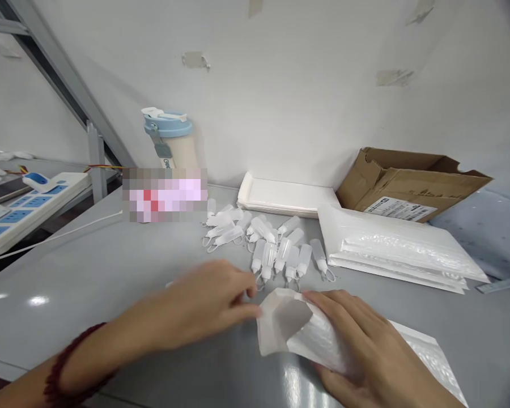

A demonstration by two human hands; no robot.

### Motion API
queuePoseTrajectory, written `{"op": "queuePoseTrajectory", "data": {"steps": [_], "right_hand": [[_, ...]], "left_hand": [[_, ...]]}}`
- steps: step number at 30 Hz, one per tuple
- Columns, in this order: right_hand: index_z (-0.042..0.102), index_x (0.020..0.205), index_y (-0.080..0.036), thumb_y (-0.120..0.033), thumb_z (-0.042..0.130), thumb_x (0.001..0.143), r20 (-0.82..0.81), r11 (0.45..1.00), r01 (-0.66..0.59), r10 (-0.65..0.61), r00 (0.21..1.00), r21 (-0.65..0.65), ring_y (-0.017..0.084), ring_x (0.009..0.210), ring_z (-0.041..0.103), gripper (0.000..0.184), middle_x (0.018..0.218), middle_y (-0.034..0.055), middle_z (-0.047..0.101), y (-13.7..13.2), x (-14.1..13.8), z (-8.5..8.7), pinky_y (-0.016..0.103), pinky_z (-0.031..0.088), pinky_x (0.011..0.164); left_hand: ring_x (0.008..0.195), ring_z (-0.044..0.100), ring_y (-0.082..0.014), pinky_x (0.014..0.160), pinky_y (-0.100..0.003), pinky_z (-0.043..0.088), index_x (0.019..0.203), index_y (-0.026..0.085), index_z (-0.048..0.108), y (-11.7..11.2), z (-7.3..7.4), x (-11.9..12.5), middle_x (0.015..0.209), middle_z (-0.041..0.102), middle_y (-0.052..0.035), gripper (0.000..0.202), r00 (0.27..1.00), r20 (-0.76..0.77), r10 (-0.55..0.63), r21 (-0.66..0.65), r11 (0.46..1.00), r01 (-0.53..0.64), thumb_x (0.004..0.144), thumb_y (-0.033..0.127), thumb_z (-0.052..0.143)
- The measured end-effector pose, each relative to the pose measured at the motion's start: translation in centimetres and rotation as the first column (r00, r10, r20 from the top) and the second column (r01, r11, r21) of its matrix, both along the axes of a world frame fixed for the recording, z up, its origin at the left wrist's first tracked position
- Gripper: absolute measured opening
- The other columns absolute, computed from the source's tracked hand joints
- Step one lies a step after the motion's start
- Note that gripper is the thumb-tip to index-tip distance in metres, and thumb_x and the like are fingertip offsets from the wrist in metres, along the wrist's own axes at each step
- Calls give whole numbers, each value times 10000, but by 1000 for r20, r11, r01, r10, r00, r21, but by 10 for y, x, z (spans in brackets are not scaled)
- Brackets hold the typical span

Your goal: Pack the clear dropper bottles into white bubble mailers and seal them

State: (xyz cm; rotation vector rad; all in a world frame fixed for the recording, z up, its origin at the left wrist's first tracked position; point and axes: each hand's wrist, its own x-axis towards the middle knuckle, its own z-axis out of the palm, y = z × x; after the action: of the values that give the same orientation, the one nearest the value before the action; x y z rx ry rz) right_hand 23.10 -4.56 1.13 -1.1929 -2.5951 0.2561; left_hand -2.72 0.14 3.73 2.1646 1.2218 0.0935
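Note:
My right hand (368, 345) lies on a white bubble mailer (425, 354) on the grey table (110, 266), with the fingers curled over the bag's open mouth and lifting its upper layer. My left hand (204, 309), with a dark red bracelet on the wrist, reaches in from the left, its fingertips pinched together at the flap's edge. Just beyond both hands lies a loose group of several small translucent dropper bottles (276, 249) with white caps.
A stack of white bubble mailers (399, 246) lies at the right, with an open cardboard box (408, 181) behind it. Flat white trays (284, 195) rest against the wall. A blue-lidded cup (172, 139) stands at the back, and a power strip (25, 207) lies far left.

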Motion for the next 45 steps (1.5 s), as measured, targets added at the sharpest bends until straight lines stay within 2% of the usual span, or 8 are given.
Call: {"op": "queuePoseTrajectory", "data": {"steps": [10,16,20,24,28,32,38,45], "right_hand": [[301,1359,-198,-218,595,733,32,994,83,-81,996,-65,252,1059,582,692,1194,108,561,3,1,-3,392,539,853],[240,1373,-200,-208,582,738,2,992,96,-96,995,-88,264,1099,564,721,1230,127,532,1,-2,-3,421,535,863],[237,1363,-201,-219,551,762,-51,992,107,-110,993,-60,273,1095,562,678,1230,139,528,2,-2,-4,436,540,843],[220,1374,-204,-206,557,751,-63,994,87,-92,994,-70,283,1120,535,708,1243,137,516,2,-1,-8,449,524,866],[221,1375,-189,-212,544,783,-66,994,91,-95,993,-64,285,1094,536,675,1201,139,528,3,-1,-9,458,521,858],[235,1365,-182,-195,538,783,-54,994,74,-78,995,-82,280,1041,552,656,1148,136,540,1,-2,-9,454,528,826],[194,1375,-198,-216,532,806,-58,990,78,-86,995,-117,293,1050,537,662,1189,144,530,-2,-1,-13,492,506,848],[171,1373,-188,-210,544,810,-53,994,59,-64,997,-96,298,1050,544,676,1208,148,545,-1,-2,-10,483,512,833]], "left_hand": [[755,559,-191,614,-258,373,836,234,582,22,-1,-59,779,591,8,128,960,-254,114,13,993,-114,750,202,492],[743,621,-138,671,-247,495,1003,245,508,15,21,-24,923,638,20,301,927,295,232,-336,933,-127,759,309,671],[865,645,-153,736,-261,524,893,205,522,6,1,3,1018,672,-17,161,810,519,271,-424,905,-31,794,242,643],[1016,607,-183,860,-306,496,883,198,611,-5,-29,19,1135,658,-34,63,846,532,30,-99,995,27,875,192,549],[1146,479,-220,991,-357,401,1003,206,646,-2,-37,17,1253,578,-57,150,856,391,-339,384,905,183,886,198,552],[1224,386,-262,1032,-419,345,1208,187,540,20,-36,17,1306,513,-96,353,956,271,-113,532,845,-51,881,317,562],[1166,426,-357,944,-466,390,1425,97,254,49,-29,40,1338,440,-191,866,991,-74,110,479,876,-62,764,516,625],[1230,414,-338,893,-401,424,1439,160,208,60,-20,29,1341,417,-172,818,990,-126,60,292,956,-21,781,480,573]]}}
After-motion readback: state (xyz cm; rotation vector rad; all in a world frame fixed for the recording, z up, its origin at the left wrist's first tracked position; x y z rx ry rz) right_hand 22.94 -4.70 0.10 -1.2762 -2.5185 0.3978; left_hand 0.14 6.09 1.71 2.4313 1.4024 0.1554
